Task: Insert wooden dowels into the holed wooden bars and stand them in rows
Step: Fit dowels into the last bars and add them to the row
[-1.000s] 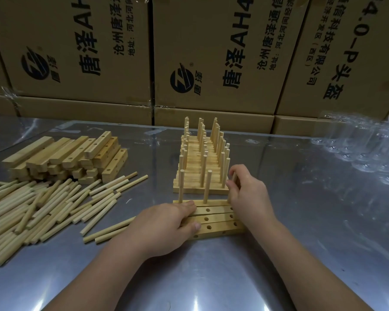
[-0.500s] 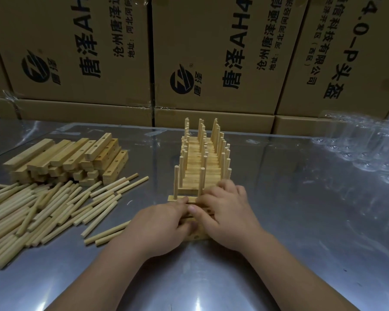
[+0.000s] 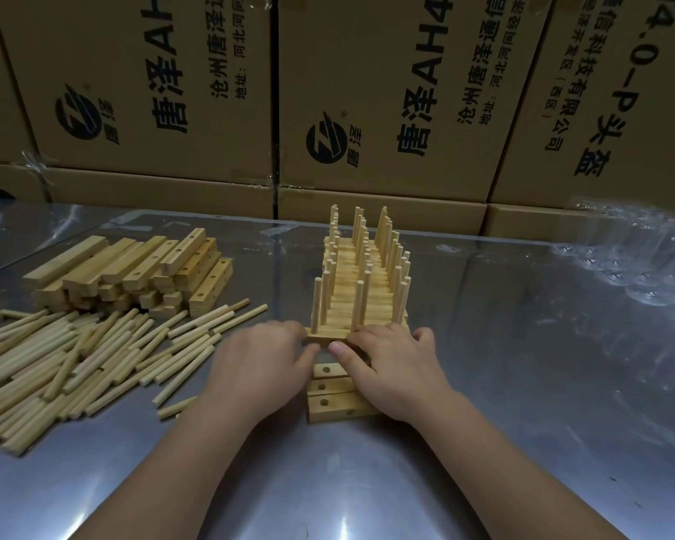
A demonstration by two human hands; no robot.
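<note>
Left hand [image 3: 266,360]: I am seeing it lying palm down, the forearm coming in from the near edge of the tabletop [image 3: 523,383]. The fingers are reaching to the left end of the bar [image 3: 328,336] and the thumb is lying on its near face, so it is pinching that end.
Right hand [image 3: 396,364]: it is lying palm down, with fingers curling over the bar's top from the middle to the right end. The thumb is pressing the near face beside the left thumb, so it is grasping the bar.
Bar: it is lying flat at mid-tabletop with its long axis running left to right. Its far side is sitting against the row [image 3: 361,282], as far as I can tell.
Dowels [image 3: 358,305]: three are standing upright in the bar, one at each end and one in the middle.
Row: finished bars are lying side by side, running toward the far edge.
Empty bars [image 3: 328,387]: three are lying just nearer me, axes left to right and holes facing up.
Stack [image 3: 133,267]: holed bars are lying piled toward the far left.
Loose dowels [image 3: 75,360]: they are lying flat by the left edge, mostly slanting toward the far right.
Boxes [image 3: 386,91]: they are standing along the far edge.
</note>
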